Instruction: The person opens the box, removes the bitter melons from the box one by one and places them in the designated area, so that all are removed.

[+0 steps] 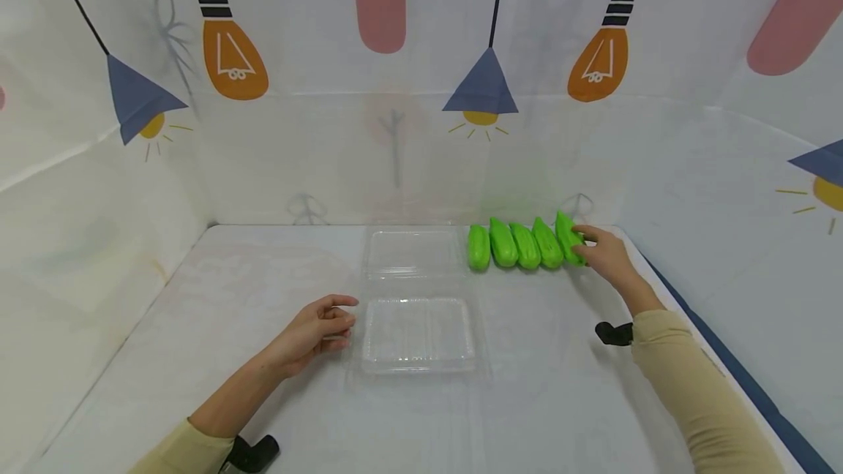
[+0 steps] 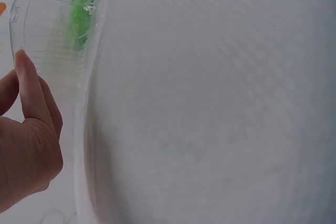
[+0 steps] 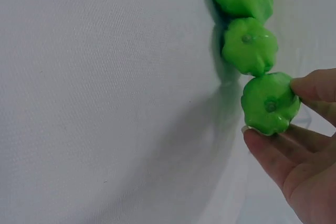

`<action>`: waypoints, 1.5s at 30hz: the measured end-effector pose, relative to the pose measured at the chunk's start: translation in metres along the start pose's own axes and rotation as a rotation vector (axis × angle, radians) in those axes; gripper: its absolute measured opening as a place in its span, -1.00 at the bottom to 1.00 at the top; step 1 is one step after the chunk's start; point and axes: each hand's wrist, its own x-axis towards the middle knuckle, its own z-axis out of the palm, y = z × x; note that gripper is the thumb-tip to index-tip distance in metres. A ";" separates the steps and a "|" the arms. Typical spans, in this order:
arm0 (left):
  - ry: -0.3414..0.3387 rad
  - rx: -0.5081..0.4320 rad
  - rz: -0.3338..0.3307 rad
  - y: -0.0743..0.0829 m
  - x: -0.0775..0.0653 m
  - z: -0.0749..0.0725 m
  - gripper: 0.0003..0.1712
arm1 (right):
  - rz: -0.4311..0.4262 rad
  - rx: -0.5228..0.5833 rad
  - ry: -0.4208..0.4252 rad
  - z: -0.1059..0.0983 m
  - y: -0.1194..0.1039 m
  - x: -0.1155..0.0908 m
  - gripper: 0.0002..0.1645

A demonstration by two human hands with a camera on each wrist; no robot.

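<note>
A clear plastic clamshell box (image 1: 418, 339) lies open on the table, its lid half (image 1: 415, 253) toward the back wall. My left hand (image 1: 315, 331) is at the box's left edge with fingers relaxed; in the left wrist view, a fingertip (image 2: 22, 61) meets the clear rim (image 2: 12, 30). Several bright green, long, lobed vegetables, perhaps artificial, stand in a row at the back right. My right hand (image 1: 609, 260) pinches the rightmost green vegetable (image 1: 565, 234) between thumb and fingers. From the right wrist, its round, stem-dotted end (image 3: 262, 90) shows, close against its neighbour (image 3: 249, 51).
The white table (image 1: 263, 269) meets a white cloth wall (image 1: 296, 159) printed with lamps and bulbs just behind the row and the lid. Another cloth wall (image 1: 737, 240) rises at the right, beside the right arm. Black wrist mounts (image 1: 614, 333) stick out from both sleeves.
</note>
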 end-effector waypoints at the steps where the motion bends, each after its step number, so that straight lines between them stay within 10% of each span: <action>1: 0.000 -0.002 0.002 0.000 0.000 0.000 -0.30 | 0.002 -0.005 0.001 0.000 0.000 0.000 -0.35; 45: -0.014 -0.021 -0.002 -0.004 0.001 -0.002 -0.34 | 0.033 -0.036 0.038 0.009 0.016 -0.014 -0.30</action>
